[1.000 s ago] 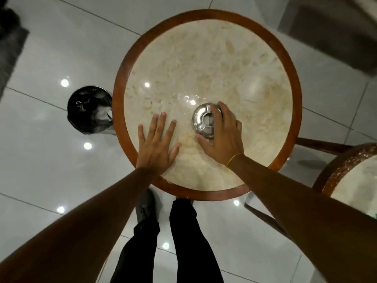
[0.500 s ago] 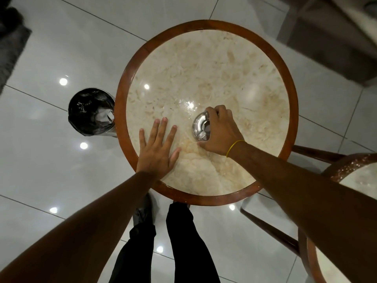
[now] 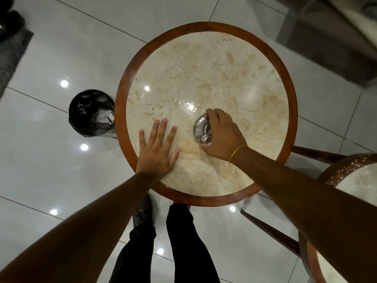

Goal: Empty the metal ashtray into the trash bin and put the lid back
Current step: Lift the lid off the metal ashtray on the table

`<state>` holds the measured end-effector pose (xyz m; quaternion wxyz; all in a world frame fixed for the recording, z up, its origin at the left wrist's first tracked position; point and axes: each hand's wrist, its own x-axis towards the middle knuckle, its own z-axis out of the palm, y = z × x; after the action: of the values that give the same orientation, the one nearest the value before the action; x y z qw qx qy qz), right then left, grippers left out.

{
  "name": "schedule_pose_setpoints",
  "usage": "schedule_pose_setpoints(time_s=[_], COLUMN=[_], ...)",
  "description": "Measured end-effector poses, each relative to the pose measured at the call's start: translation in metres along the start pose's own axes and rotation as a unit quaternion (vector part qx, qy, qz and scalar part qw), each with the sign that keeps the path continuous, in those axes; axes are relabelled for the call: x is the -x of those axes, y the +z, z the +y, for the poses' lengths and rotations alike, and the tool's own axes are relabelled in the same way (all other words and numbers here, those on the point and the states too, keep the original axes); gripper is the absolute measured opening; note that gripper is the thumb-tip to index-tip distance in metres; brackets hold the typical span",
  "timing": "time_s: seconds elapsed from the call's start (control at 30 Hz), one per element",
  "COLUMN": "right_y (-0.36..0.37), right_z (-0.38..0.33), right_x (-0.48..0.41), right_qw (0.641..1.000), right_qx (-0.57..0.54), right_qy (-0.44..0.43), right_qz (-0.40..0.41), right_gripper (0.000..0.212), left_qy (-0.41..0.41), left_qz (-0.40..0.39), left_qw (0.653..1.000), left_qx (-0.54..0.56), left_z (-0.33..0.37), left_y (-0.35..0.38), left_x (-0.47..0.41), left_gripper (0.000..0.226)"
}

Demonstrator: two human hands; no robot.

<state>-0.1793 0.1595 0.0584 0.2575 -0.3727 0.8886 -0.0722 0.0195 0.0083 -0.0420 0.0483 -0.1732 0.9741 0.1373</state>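
Head view is showing us, from the left, the trash bin (image 3: 91, 113) standing on the tiled floor (image 3: 40, 160), lined in black, just beside the round table (image 3: 122, 111). We are pressing our left hand (image 3: 158, 151) flat on the marble, fingers spread apart. We are closing our right hand (image 3: 223, 134) over the metal ashtray (image 3: 202, 129), which is sitting near the table's middle. A second table (image 3: 346, 176) is showing at the right edge.

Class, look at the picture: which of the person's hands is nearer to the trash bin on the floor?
The left. The left hand lies flat on the table's near left part, beside the trash bin. The right hand grips the metal ashtray nearer the middle.
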Motion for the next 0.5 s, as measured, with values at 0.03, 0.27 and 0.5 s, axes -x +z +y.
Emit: schedule_pose_setpoints(time_s=[0.03, 0.27, 0.5], right_y=[0.0, -0.011, -0.019], right_z=[0.001, 0.018, 0.073], right_x=[0.002, 0.016, 0.025], right_qw=[1.0, 0.994, 0.989], right_qx=[-0.009, -0.084, -0.048], right_qy=[0.001, 0.03, 0.113], right_qz=[0.006, 0.062, 0.08], right_gripper=[0.106, 0.111, 0.113], left_qy=[-0.001, -0.003, -0.005], left_qz=[-0.003, -0.006, -0.021], left_qw=[1.0, 1.0, 1.0], left_qx=[0.0, 0.01, 0.011], left_z=[0.0, 0.001, 0.001], left_y=[0.0, -0.001, -0.004], left_x=[0.0, 0.001, 0.0], left_gripper=[0.076, 0.077, 0.079])
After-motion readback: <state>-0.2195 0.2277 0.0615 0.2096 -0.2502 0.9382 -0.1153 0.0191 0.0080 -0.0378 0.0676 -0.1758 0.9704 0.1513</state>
